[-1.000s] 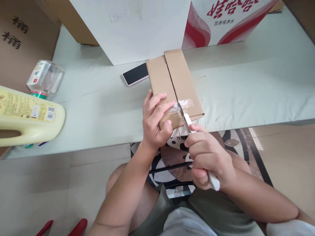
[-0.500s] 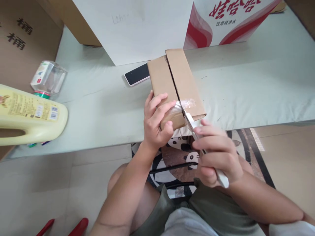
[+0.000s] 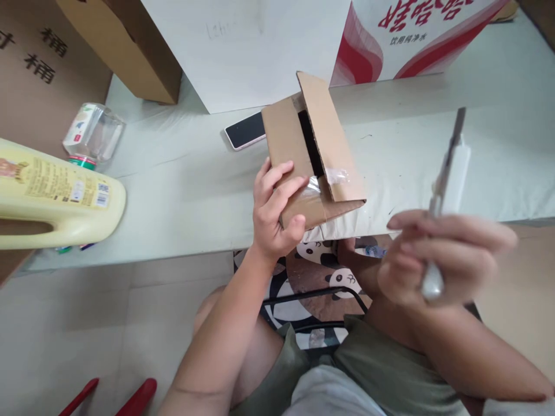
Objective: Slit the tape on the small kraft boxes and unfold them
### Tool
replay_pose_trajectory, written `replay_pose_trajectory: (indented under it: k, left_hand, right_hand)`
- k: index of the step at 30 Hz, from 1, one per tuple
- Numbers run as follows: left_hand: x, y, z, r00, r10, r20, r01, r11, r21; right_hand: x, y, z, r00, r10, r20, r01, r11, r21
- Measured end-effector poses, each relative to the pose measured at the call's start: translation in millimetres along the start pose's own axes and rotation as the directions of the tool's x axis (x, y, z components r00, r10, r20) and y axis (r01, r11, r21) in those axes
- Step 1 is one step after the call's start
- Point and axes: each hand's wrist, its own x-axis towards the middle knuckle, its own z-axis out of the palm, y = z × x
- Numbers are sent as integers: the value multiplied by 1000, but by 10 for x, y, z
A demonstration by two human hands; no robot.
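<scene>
Cardboard box (image 3: 284, 130), right flap (image 3: 327, 130) ajar, near the table's (image 3: 182, 190) near edge | your left hand (image 3: 277, 211) clasps its near-left side | your right hand (image 3: 453, 251) clenches a white-handled cutter (image 3: 456, 176) — loosening the left could let the box slip.

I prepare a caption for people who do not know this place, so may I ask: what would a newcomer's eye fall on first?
Probably the white-handled cutter, held blade up in the right hand, right of the cardboard box. That box, in the middle with the left hand on it, shows a dark gap under its tilted flap. Behind stands a large white carton with red swirls.
</scene>
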Motion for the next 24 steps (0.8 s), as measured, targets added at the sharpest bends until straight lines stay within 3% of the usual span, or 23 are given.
replay_pose_trajectory:
  k: [2,4,6,8,11,16,18,21,24]
  left_hand:
    - [-12,-57,-29,999,-15,51,17,1000,-26]
    - [-22,-126,-60,993,-26,113,34,997,-71]
    - [-29,-190,-86,987,-37,154,52,994,-97]
    - [-34,-234,-105,987,-48,152,64,992,-106]
    - [-37,-269,-117,990,-70,119,86,987,-133]
    - [-53,-337,-112,980,-197,31,199,954,-222]
    - [-69,-394,-111,943,-326,-63,301,918,-258]
    - [-90,-509,-125,811,-543,-217,434,808,-399]
    - [-88,-595,-160,690,-684,-237,504,689,-521]
  right_hand:
    - [138,198,151,999,2,-42,-6,994,-106]
    - [189,403,313,983,179,35,-169,967,-188]
    - [157,577,451,909,391,142,-348,903,-253]
    - [86,691,550,813,525,252,-450,841,-301]
    - [7,738,629,736,567,371,-473,822,-317]
    - [17,646,648,742,556,374,-443,825,-350]
    - [25,609,645,721,583,374,-442,803,-399]
    - [13,580,655,700,606,379,-436,782,-446]
    - [-5,596,673,741,512,435,-397,856,-331]
